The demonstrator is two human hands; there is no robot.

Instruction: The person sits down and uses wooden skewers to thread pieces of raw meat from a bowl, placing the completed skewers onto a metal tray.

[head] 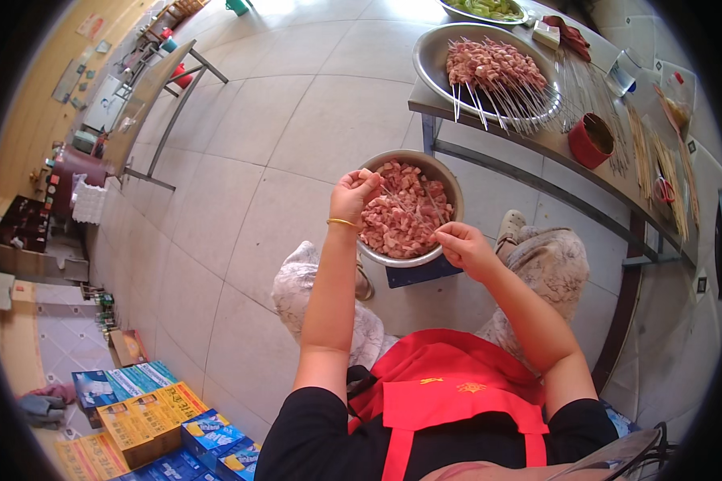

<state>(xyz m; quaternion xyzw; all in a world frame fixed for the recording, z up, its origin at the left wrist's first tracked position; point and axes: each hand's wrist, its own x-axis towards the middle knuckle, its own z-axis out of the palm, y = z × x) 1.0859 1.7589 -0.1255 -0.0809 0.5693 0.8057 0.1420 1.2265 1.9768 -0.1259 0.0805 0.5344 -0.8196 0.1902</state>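
Observation:
Over a round metal basin of cut raw meat, my left hand pinches a pale piece of meat between thumb and fingers. My right hand, at the basin's right edge, holds the end of a thin metal skewer that slants up-left across the bowl towards my left hand. Its tip is hard to make out. Another thin metal rod lies over the meat. The basin rests on a blue support between my knees. On the table at upper right, a larger basin holds many loaded skewers.
Bare metal skewers, a red can, bamboo sticks, red-handled scissors and a plastic bottle lie or stand on the metal-framed table. A bowl of green vegetables is behind. Cartons are stacked at lower left.

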